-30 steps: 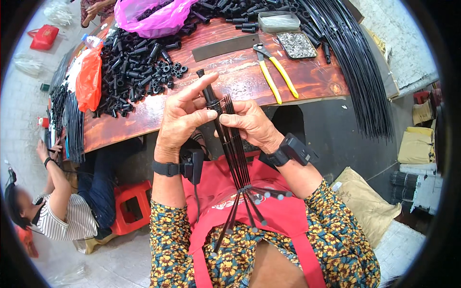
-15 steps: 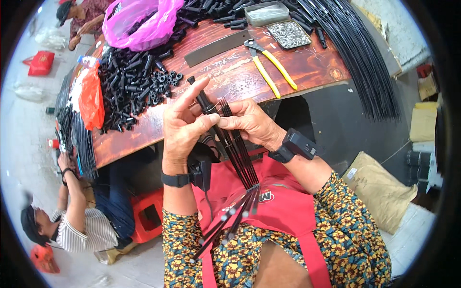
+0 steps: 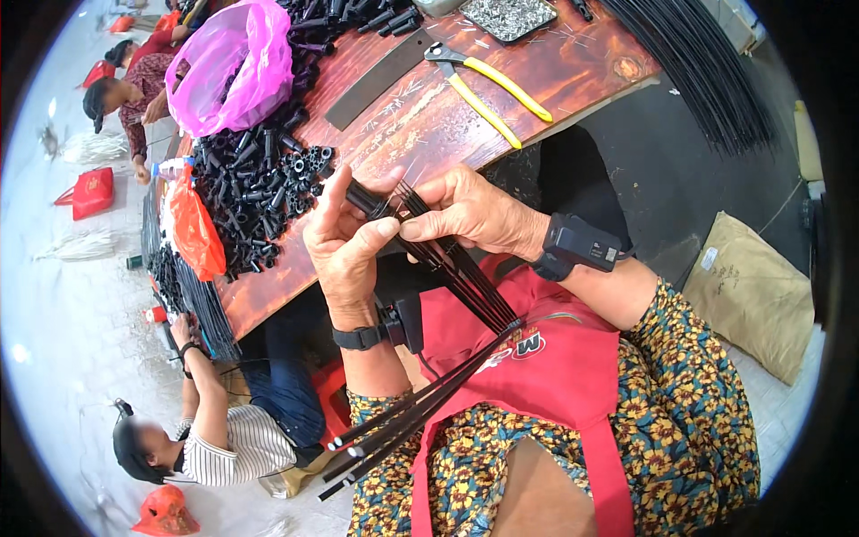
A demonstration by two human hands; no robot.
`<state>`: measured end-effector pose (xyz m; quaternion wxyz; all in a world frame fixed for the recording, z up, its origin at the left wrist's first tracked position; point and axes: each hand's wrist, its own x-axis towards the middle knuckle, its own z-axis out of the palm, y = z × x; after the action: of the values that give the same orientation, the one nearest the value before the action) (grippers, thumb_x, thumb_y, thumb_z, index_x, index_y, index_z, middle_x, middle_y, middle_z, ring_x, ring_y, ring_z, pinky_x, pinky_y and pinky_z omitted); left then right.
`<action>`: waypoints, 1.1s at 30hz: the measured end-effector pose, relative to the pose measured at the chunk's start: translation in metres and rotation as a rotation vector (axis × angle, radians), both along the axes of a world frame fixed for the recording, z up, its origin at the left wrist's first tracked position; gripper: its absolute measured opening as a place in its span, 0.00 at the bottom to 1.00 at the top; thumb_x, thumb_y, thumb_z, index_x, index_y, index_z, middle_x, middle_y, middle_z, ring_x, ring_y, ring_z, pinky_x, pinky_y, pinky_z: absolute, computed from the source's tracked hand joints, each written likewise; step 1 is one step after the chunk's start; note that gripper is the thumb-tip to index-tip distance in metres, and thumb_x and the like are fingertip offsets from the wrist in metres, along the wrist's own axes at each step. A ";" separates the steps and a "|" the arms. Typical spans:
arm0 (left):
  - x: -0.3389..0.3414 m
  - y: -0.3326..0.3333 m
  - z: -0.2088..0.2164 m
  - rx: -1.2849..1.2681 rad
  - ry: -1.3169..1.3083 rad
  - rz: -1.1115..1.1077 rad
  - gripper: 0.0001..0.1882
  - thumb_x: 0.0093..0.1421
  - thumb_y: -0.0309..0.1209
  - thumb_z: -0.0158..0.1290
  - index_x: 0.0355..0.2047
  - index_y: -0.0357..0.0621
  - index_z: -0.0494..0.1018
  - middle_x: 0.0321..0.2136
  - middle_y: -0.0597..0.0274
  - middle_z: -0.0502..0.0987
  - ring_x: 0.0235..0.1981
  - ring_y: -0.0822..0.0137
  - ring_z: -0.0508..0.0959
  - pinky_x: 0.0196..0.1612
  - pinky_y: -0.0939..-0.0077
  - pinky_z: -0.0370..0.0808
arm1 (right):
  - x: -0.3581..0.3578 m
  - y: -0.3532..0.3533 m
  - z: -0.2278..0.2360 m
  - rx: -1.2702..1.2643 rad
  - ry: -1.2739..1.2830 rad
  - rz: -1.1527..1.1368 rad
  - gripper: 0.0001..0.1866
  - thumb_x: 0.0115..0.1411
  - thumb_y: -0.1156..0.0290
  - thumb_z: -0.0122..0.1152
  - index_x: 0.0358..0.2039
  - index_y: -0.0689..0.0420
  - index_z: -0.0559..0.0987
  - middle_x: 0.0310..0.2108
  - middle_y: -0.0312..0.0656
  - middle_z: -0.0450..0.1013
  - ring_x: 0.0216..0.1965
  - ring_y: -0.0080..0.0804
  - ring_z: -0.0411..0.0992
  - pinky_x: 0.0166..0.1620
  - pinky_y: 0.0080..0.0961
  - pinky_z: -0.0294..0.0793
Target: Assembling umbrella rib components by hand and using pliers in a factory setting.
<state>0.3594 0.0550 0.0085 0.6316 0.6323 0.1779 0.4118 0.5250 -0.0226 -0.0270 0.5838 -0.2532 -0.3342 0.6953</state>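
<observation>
In front of my red apron, both hands work on what looks like an umbrella frame (image 3: 483,300), a bundle of thin black ribs joined to a black plastic tube (image 3: 365,199). My left hand (image 3: 347,242) is closed round the tube, thumb pressed at the joint and index finger pointing up. Thumb and fingers of my right hand (image 3: 479,215) pinch the upper rib ends beside that joint, and the two thumbs nearly touch. Lower down, pale-tipped rods fan out toward the lower left. Any small part between the fingertips is hidden.
On the wooden table (image 3: 309,237) lie yellow-handled pliers (image 3: 483,112), a flat metal bar (image 3: 380,76), a tray of small metal bits (image 3: 510,18), a heap of black plastic parts (image 3: 259,179) and a pink bag (image 3: 224,72). Long black rods (image 3: 698,72) overhang the right. A co-worker (image 3: 250,438) sits left.
The view has shifted, so the pliers and tray sit higher. The frame's lower end has swung, its pale-tipped rods spreading further left. Both hands keep their hold at the joint.
</observation>
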 end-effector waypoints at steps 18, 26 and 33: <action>0.010 0.013 -0.029 0.102 -0.306 -0.255 0.41 0.49 0.34 0.65 0.60 0.85 0.61 0.47 0.56 0.77 0.67 0.43 0.53 0.65 0.36 0.49 | 0.001 0.003 0.005 0.054 -0.035 0.111 0.12 0.56 0.69 0.66 0.41 0.57 0.81 0.23 0.29 0.76 0.15 0.08 0.63 0.16 0.09 0.54; 0.007 -0.002 -0.023 -0.194 -0.461 -0.233 0.42 0.52 0.18 0.56 0.64 0.69 0.59 0.55 0.41 0.69 0.64 0.42 0.59 0.61 0.47 0.63 | 0.003 0.003 0.004 0.033 -0.015 0.097 0.13 0.58 0.70 0.64 0.43 0.59 0.79 0.25 0.34 0.77 0.16 0.11 0.68 0.14 0.08 0.55; 0.001 -0.004 -0.020 -0.216 -0.364 -0.169 0.41 0.49 0.16 0.58 0.63 0.60 0.62 0.44 0.44 0.78 0.60 0.44 0.65 0.59 0.54 0.67 | 0.001 0.000 0.006 0.015 -0.066 0.081 0.09 0.58 0.68 0.63 0.39 0.57 0.80 0.23 0.33 0.77 0.14 0.10 0.65 0.14 0.07 0.53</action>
<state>0.3600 0.0513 -0.0114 0.7495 0.4889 0.0505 0.4435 0.5262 -0.0230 -0.0207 0.5459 -0.2579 -0.3685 0.7069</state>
